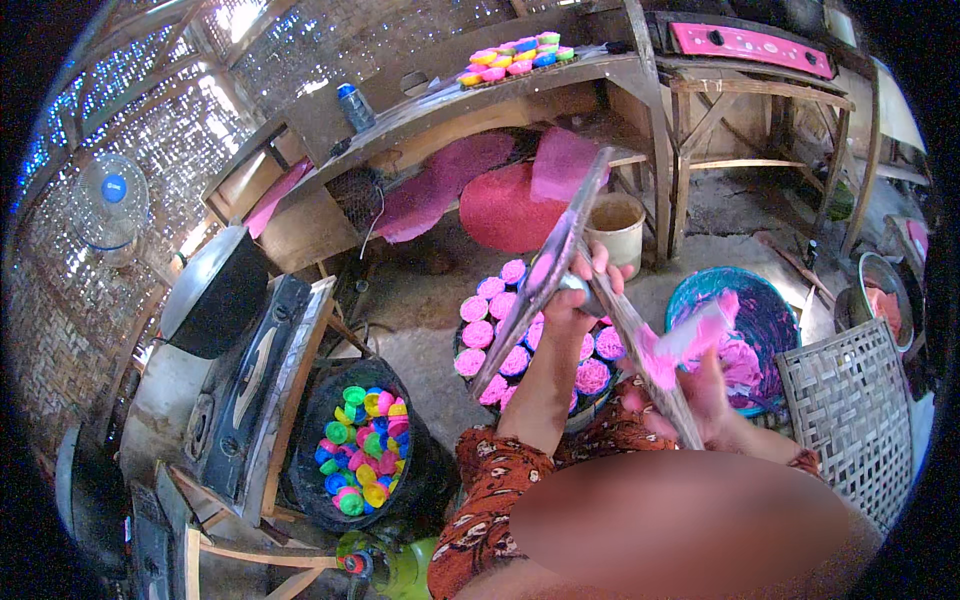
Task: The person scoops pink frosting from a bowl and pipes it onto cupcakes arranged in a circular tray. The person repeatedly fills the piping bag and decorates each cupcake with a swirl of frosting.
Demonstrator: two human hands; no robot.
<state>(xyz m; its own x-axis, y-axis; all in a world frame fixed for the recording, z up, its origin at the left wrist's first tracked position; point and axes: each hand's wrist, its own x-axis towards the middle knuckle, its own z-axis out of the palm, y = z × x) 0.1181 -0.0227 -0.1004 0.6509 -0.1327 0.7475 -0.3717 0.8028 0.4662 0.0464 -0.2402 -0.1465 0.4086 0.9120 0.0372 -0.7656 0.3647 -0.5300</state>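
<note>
My left hand [574, 289] grips the middle of a hinged wooden press, around a metal cylinder [576, 285]. Two long wooden arms spread from it: the left arm [551, 259] bears pink smears, and the right arm [637, 337] has pink dough stuck to it. My right hand [709, 397] holds a blurred pale flat scraper [690, 334] with pink dough on it, against the right arm. Below the press, a round tray holds many small cups topped with pink dough strands [476, 335], partly hidden by my left forearm. Right of them stands a teal basin [679, 289] with pink dough [739, 364] inside.
A black tub [300, 450] of colourful empty cups [367, 450] stands at left, near a gas stove [251, 382] and large pot [214, 292]. A woven bamboo panel [847, 420] lies right. Behind are a bucket [619, 232] and a bench with more filled cups [517, 58].
</note>
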